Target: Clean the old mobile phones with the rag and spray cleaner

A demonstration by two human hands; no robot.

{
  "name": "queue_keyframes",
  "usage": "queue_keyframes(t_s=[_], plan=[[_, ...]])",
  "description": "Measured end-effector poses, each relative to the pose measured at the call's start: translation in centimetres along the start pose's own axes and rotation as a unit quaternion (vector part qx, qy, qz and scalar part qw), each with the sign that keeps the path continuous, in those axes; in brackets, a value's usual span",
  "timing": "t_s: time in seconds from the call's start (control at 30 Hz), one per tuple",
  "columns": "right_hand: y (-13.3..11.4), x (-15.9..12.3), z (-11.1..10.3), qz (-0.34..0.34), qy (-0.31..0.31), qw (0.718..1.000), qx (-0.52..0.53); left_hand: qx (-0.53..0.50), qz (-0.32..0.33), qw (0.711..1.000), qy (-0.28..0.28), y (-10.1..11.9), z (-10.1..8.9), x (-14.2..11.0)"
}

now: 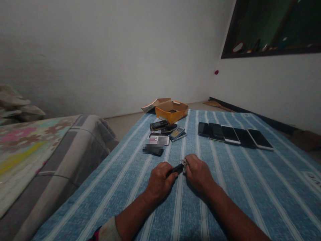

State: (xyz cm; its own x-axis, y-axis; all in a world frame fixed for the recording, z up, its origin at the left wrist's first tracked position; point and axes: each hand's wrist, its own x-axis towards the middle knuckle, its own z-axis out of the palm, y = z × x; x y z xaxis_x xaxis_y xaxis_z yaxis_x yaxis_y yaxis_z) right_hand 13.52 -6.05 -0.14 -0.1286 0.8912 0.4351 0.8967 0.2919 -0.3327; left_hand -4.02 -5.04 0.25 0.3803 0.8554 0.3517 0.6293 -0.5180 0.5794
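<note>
My left hand (162, 179) is closed around a small dark phone-like thing (177, 168), its far end pointing to the right. In my right hand (199, 172) a small greyish-white crumpled piece (184, 164), cloth or tissue, is pinched against that end. Most of both held things is hidden by my fingers. Just beyond my hands lies a loose group of old mobile phones: a black one (157, 152), a white keypad phone (159, 139), a silver-grey one (177, 133) and a dark one (158, 125).
Behind the phones stands an open orange box (173, 115) with its lid (156, 103) leaning beside it. Several smartphones lie in a row at the right, among them a white-edged one (260, 139). The striped blue cloth (120, 187) covers the surface. A padded, covered edge (75, 157) rises at left.
</note>
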Motion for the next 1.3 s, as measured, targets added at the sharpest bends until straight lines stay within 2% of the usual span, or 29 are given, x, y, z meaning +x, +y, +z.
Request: queue_keyframes(t_s=[0.1, 0.17, 0.27, 0.37, 0.47, 0.63, 0.73, 0.87, 0.97, 1.13, 1.2, 1.3], plan=[[1.5, 0.3, -0.3, 0.028, 0.024, 0.999, 0.019, 0.0, 0.005, 1.0, -0.003, -0.1, 0.0, 0.0], [1.8, 0.2, -0.3, 0.013, 0.034, 0.998, 0.05, 0.004, 0.006, 1.0, -0.003, -0.2, 0.1, 0.0], [0.5, -0.2, 0.1, -0.047, 0.032, 0.994, 0.095, 0.012, 0.013, 1.0, 0.002, -0.2, 0.4, 0.0], [-1.2, -0.5, 0.7, -0.088, 0.003, 0.992, 0.086, 0.009, 0.035, 0.999, 0.009, -0.3, 0.5, -0.1], [-1.5, -0.4, 0.7, -0.061, -0.01, 0.997, 0.047, 0.006, 0.041, 0.999, 0.012, -0.3, 0.5, -0.2], [0.4, 0.4, -0.1, 0.03, 0.005, 1.0, 0.0, 0.019, 0.031, 0.999, 0.013, -0.3, 0.4, -0.2], [0.2, 0.1, -0.1, 0.003, -0.005, 1.0, 0.015, 0.019, 0.033, 0.999, 0.014, -0.4, 0.5, -0.2], [-1.4, -0.4, 0.4, -0.053, -0.033, 0.997, 0.036, 0.018, 0.041, 0.999, 0.011, -0.3, 0.6, -0.2], [-1.4, 0.0, 0.3, -0.019, -0.032, 0.999, 0.03, 0.022, 0.039, 0.999, 0.007, -0.2, 0.5, -0.2], [0.0, 0.9, -0.4, 0.042, -0.005, 0.999, 0.032, 0.03, 0.04, 0.999, 0.007, -0.1, 0.3, -0.3], [0.0, 0.8, -0.4, 0.043, 0.004, 0.998, 0.038, 0.033, 0.044, 0.998, 0.008, -0.1, 0.3, -0.3], [-0.7, 0.2, 0.0, 0.005, 0.002, 0.998, 0.056, 0.035, 0.048, 0.998, 0.007, -0.1, 0.4, -0.3]])
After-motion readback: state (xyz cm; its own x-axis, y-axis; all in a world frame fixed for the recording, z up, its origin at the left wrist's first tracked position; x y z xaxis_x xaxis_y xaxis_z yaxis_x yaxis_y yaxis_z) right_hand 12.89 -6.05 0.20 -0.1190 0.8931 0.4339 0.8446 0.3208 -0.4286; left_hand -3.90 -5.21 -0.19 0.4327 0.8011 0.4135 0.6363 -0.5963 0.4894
